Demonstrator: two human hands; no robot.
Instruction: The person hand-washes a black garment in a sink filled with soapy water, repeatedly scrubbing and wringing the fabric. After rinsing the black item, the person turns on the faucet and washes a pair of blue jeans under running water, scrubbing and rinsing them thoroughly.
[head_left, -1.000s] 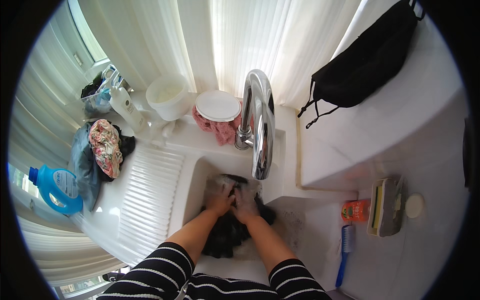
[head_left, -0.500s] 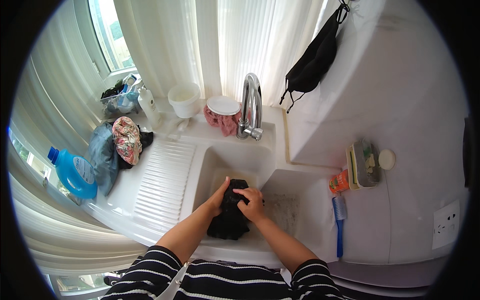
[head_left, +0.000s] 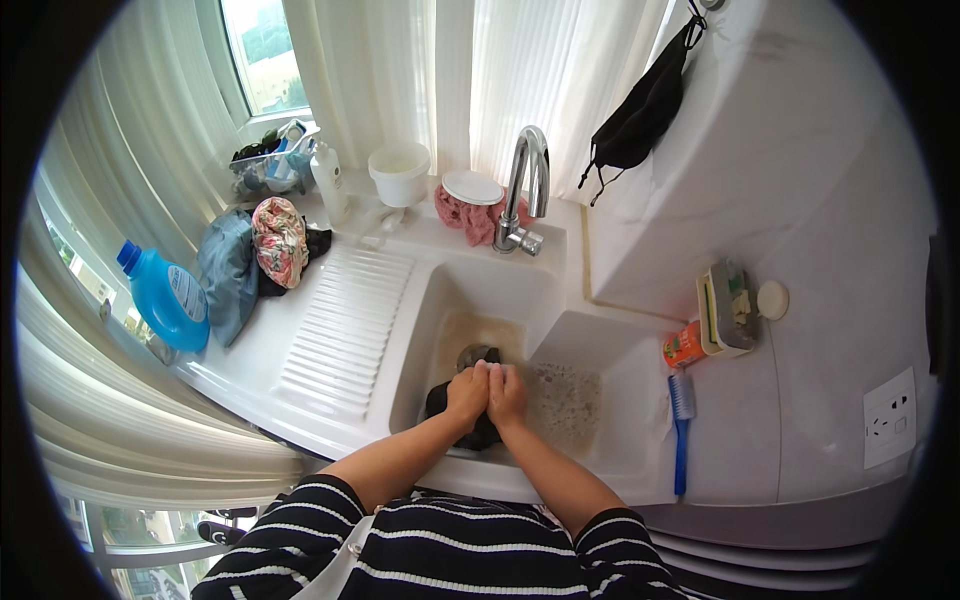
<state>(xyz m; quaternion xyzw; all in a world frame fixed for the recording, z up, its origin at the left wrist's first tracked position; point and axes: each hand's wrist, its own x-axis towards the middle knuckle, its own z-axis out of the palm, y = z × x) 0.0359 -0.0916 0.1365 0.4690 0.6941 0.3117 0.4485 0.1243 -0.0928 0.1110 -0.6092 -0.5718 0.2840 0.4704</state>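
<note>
Side by side over the left basin of the white sink (head_left: 418, 335), my left hand (head_left: 466, 394) and my right hand (head_left: 507, 396) are closed around a bunched, wet-looking black cloth (head_left: 484, 437). Their knuckles and thumbs meet at the top. Dark folds show beyond my fingers, to the left of them and below, while the middle of the cloth is hidden in my grip. Brownish, cloudy water (head_left: 475, 330) lies at the bottom of this basin. What kind of garment the cloth is, I cannot tell.
A chrome faucet (head_left: 524, 190) rises behind the basin. On the left, beyond the ribbed washboard (head_left: 347, 330), are a blue bottle (head_left: 170, 300) and piled clothes (head_left: 228, 265). To the right lie a blue brush (head_left: 682, 425), an orange can (head_left: 684, 346) and a soap box (head_left: 728, 310).
My hands have come together and now squeeze the black cloth, which is bunched smaller than before. Earlier they were apart, with the cloth spread longer between them. The view has shifted slightly.
</note>
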